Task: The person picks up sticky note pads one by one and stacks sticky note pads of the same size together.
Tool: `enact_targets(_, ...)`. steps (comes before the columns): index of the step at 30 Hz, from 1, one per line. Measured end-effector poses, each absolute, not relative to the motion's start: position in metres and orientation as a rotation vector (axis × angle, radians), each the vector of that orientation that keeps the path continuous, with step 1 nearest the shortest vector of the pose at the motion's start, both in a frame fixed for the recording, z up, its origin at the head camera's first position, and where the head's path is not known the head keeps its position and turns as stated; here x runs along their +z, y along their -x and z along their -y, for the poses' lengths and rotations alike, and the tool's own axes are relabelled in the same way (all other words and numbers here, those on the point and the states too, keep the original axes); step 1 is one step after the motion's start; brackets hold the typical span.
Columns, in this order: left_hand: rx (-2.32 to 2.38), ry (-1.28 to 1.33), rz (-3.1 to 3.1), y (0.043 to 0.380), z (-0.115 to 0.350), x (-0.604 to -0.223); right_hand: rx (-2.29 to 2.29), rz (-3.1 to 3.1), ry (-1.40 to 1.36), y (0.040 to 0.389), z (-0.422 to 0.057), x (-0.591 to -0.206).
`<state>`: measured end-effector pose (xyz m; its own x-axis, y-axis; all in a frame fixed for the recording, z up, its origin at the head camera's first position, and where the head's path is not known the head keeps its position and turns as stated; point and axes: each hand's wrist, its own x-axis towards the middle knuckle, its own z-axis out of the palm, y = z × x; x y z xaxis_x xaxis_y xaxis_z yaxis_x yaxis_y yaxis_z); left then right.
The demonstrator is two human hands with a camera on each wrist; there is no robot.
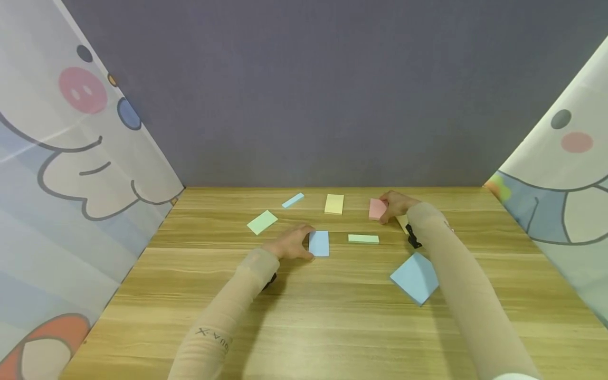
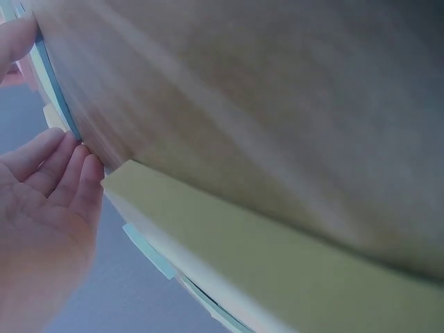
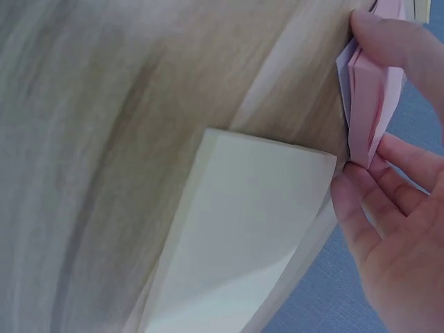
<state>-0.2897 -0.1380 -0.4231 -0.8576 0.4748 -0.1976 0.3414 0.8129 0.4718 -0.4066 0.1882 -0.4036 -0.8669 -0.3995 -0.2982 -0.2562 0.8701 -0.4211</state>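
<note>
In the head view my left hand (image 1: 291,243) is at the left side of a light blue sticky note pad (image 1: 319,244) on the table. The left wrist view shows its thumb and fingers pinching the pad's two ends. Farther right, my right hand (image 1: 397,205) grips a pink sticky note pad (image 1: 377,209). Thumb and fingertips (image 3: 357,173) hold opposite ends of the pink pad (image 3: 368,97) in the right wrist view. A pale yellow pad (image 3: 243,229) lies beside that hand, partly hidden by the wrist in the head view.
Around the hands on the wooden table (image 1: 304,316) lie a green pad (image 1: 262,222), a narrow blue pad (image 1: 293,200), a yellow pad (image 1: 334,204), a narrow green pad (image 1: 363,239) and a larger blue square pad (image 1: 415,278). A grey panel (image 1: 304,95) stands behind.
</note>
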Motion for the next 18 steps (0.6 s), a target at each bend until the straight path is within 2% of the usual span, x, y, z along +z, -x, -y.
enact_targets(18, 0.625, -0.636, -2.698, 0.291, 0.139, -0.425, -0.501, -2.782, 0.535, 0.408, -0.181, -0.415)
